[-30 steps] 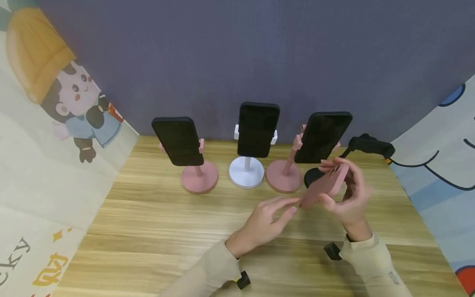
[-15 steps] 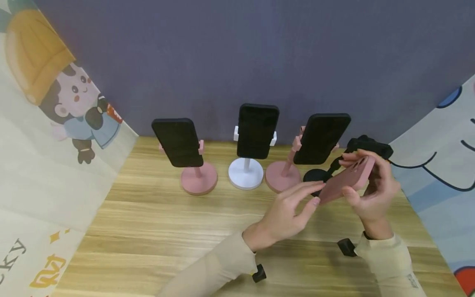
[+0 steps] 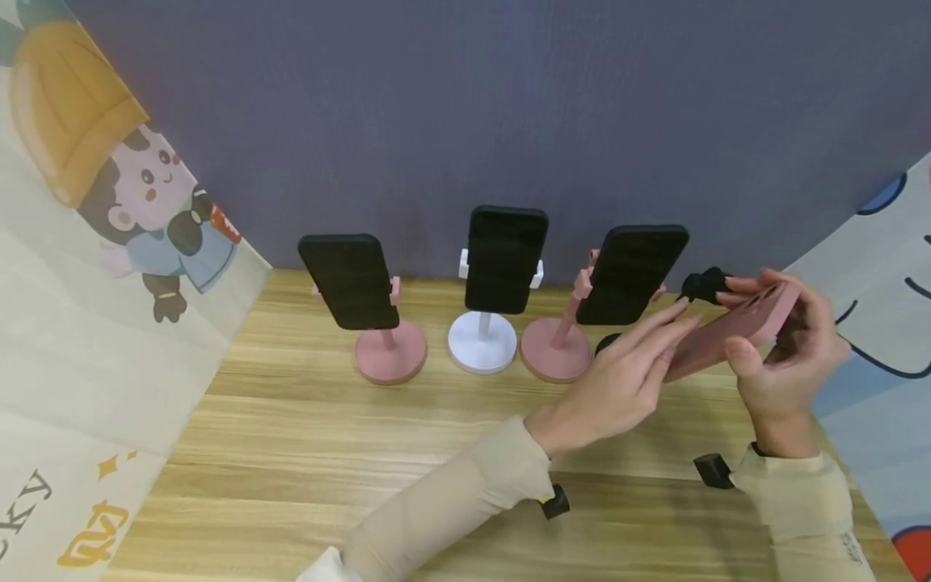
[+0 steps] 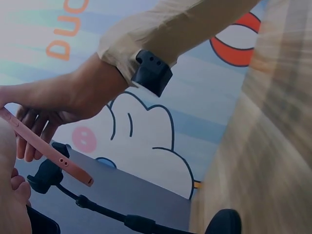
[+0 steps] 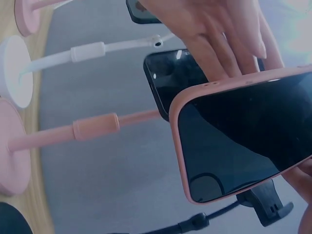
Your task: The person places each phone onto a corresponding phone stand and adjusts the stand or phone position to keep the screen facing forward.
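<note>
My right hand (image 3: pixel 796 368) grips a smartphone in a pink case (image 3: pixel 709 341), its thumb on one edge and its fingers at the opposite edge. The case's back and camera corner face up in the head view; the right wrist view shows the dark screen (image 5: pixel 243 141). My left hand (image 3: pixel 604 396) reaches across with mostly straight fingers at the phone's lower left end, some passing behind it in the right wrist view. Behind the hands stands a black phone stand, its clamp (image 4: pixel 48 173) holding nothing. The left hand hides much of its base (image 3: pixel 606 343).
Black phones sit in a left pink stand (image 3: pixel 390 356), a white stand (image 3: pixel 483 343) and another pink stand (image 3: pixel 556 352). The wooden tabletop (image 3: pixel 291 453) meets a grey-blue back panel (image 3: pixel 465 105). Printed side panels flank it.
Both hands and the pink-cased phone have moved right and a little away, toward the black stand. The left hand now overlaps the phone's lower end. The other stands have not moved.
</note>
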